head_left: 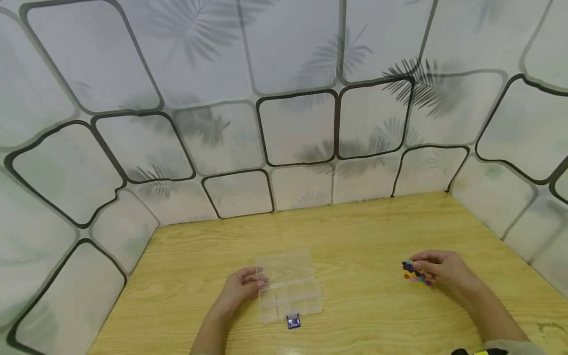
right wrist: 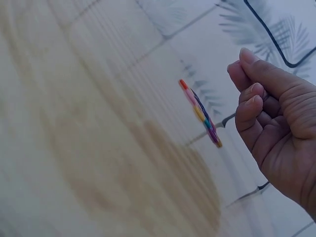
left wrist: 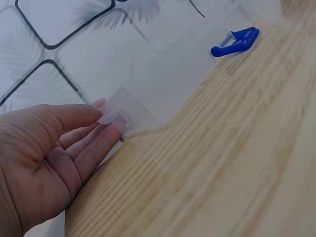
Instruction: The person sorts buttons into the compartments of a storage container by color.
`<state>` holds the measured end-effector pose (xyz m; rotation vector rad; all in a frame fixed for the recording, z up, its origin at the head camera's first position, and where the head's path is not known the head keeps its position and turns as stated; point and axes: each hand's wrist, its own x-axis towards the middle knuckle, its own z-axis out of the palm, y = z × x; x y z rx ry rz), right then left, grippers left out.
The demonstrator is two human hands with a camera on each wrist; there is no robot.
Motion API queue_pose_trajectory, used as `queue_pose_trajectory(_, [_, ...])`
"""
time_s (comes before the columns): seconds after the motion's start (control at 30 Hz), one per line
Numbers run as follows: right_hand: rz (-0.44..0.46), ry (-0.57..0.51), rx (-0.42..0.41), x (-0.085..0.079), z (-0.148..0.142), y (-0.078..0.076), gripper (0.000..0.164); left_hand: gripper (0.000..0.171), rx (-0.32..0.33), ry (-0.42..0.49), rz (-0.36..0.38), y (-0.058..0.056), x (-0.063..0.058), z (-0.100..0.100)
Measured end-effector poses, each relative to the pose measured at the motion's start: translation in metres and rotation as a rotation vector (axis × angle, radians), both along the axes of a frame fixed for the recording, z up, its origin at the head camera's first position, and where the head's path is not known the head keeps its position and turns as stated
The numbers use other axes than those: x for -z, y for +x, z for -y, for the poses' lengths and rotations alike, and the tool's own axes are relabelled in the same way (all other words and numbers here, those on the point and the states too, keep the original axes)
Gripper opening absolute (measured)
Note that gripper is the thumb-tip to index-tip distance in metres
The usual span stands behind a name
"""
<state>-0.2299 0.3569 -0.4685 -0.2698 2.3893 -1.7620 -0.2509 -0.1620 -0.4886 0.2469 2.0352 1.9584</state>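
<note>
A clear plastic compartment box (head_left: 290, 299) lies on the table with its clear lid (head_left: 284, 268) folded back. At its left side, my left hand (head_left: 241, 287) pinches a clear corner (left wrist: 118, 116) between thumb and fingers. A small blue plastic piece (head_left: 293, 321) lies by the box's front edge. To the right, small flat colored pieces (head_left: 417, 279) lie in a cluster on the table. My right hand (head_left: 448, 270) is beside this cluster, thumb and index fingertips together in the right wrist view; I cannot tell whether a piece is between them.
The wood-grain table (head_left: 355, 236) meets a patterned wall covering (head_left: 297, 130) at the back and both sides. Something black and yellow (head_left: 481, 352) shows at the bottom right edge, near the right sleeve (head_left: 510, 347).
</note>
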Motion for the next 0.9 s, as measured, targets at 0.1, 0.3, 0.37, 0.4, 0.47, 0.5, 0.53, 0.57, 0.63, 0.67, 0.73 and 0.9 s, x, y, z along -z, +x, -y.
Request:
queue_pose_trajectory(0.1, [0.009, 0.004, -0.034, -0.001, 0.007, -0.001, 0.038, 0.057, -0.003, -0.003, -0.003, 0.001, 0.000, 0.000])
queue_pose_trajectory(0.3, [0.011, 0.036, -0.034, -0.005, 0.016, -0.004, 0.038, 0.057, -0.015, -0.011, -0.002, 0.002, 0.000, -0.001])
queue_pose_trajectory(0.37, [0.010, 0.042, -0.022, -0.007, 0.020, -0.004, 0.039, 0.056, -0.025, -0.016, -0.004, 0.001, 0.000, -0.001])
queue_pose_trajectory(0.4, [0.014, 0.041, -0.013, -0.009, 0.022, -0.004, 0.039, 0.056, -0.029, -0.017, -0.005, 0.001, 0.000, -0.001])
queue_pose_trajectory(0.47, [0.016, 0.041, -0.007, -0.012, 0.028, -0.004, 0.039, 0.055, -0.039, -0.014, -0.006, 0.000, 0.000, -0.001])
queue_pose_trajectory(0.5, [0.014, 0.040, -0.010, -0.014, 0.030, -0.005, 0.040, 0.055, -0.042, -0.011, -0.004, -0.001, 0.000, -0.001])
queue_pose_trajectory(0.53, [0.016, 0.039, -0.004, -0.015, 0.033, -0.005, 0.040, 0.055, -0.042, -0.006, -0.009, -0.001, 0.000, -0.001])
queue_pose_trajectory(0.57, [0.010, 0.042, -0.004, -0.016, 0.035, -0.005, 0.041, 0.055, -0.039, 0.000, -0.009, -0.002, 0.001, -0.001])
queue_pose_trajectory(0.63, [-0.004, 0.054, 0.007, -0.017, 0.040, -0.005, 0.040, 0.054, -0.031, 0.015, -0.008, -0.003, 0.000, -0.002])
queue_pose_trajectory(0.67, [-0.015, 0.057, 0.013, -0.017, 0.042, -0.005, 0.040, 0.054, -0.028, 0.019, -0.006, -0.003, 0.000, -0.003])
queue_pose_trajectory(0.73, [-0.038, 0.056, 0.012, -0.016, 0.046, -0.006, 0.039, 0.054, -0.026, 0.023, -0.005, -0.003, 0.000, -0.004])
queue_pose_trajectory(0.9, [-0.072, 0.032, -0.031, -0.013, 0.054, -0.010, 0.038, 0.054, -0.037, 0.018, 0.013, -0.002, -0.001, -0.005])
